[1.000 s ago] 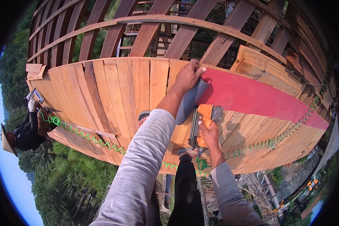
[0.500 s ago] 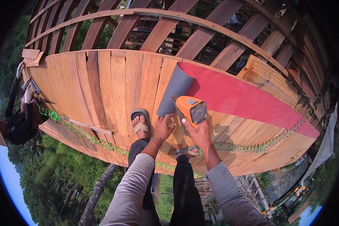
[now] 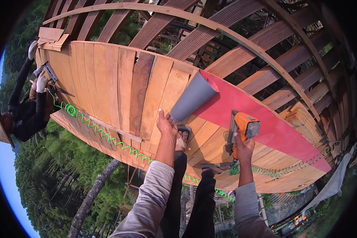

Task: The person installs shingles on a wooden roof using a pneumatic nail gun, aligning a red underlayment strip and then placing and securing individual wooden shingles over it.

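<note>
My left hand [image 3: 166, 129] is at the lower end of a rolled grey sheet [image 3: 190, 99], its fingers apart and touching or very near the roll. The roll's red face [image 3: 232, 107] lies spread to the right along the curved plank deck [image 3: 97, 79]. My right hand [image 3: 244, 144] is shut on an orange nail gun [image 3: 246, 125], held over the lower edge of the red face, with a green coiled hose running beneath it. My sandalled feet [image 3: 181, 141] stand on the planks below the roll.
A co-worker in a straw hat [image 3: 25, 119] works at the far left with gloved hands beside another nail gun [image 3: 49, 71]. Small board offcuts [image 3: 53, 37] lie at that end. A slatted timber lattice [image 3: 242, 51] rises behind. Treetops [image 3: 47, 178] show beyond the deck's edge.
My left hand has come down from the roll's top to its lower end. My right hand has moved the nail gun rightward, away from the roll. The view has turned and shifted.
</note>
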The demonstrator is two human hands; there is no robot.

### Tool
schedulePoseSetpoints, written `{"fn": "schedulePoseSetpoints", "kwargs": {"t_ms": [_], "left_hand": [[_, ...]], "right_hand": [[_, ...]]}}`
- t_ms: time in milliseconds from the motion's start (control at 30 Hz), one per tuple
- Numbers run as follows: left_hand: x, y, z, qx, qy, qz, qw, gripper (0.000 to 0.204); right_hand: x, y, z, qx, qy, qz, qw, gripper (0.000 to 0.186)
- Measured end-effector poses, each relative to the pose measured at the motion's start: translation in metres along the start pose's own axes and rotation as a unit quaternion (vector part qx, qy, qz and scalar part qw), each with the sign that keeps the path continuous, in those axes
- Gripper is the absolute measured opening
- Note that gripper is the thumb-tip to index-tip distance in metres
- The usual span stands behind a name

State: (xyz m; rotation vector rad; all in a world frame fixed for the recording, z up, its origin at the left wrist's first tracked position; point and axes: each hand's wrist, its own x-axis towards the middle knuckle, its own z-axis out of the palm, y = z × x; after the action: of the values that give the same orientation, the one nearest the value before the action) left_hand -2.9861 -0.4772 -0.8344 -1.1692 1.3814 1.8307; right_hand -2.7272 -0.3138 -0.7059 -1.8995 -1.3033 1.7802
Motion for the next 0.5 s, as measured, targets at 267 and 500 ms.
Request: {"fn": "schedulePoseSetpoints", "kwargs": {"t_ms": [267,500], "left_hand": [[0.015,0.062,-0.017,-0.109,0.05,0.023,0.993,0.097],[-0.016,0.071,0.018,0.581,-0.145,0.46,0.655,0.14]], "right_hand": [[0.007,-0.022,0.131,-0.25,-0.065,-0.276,0.926,0.024],[-0.007,-0.049,0.169,-0.192,-0.166,-0.264,0.931,0.075]]}}
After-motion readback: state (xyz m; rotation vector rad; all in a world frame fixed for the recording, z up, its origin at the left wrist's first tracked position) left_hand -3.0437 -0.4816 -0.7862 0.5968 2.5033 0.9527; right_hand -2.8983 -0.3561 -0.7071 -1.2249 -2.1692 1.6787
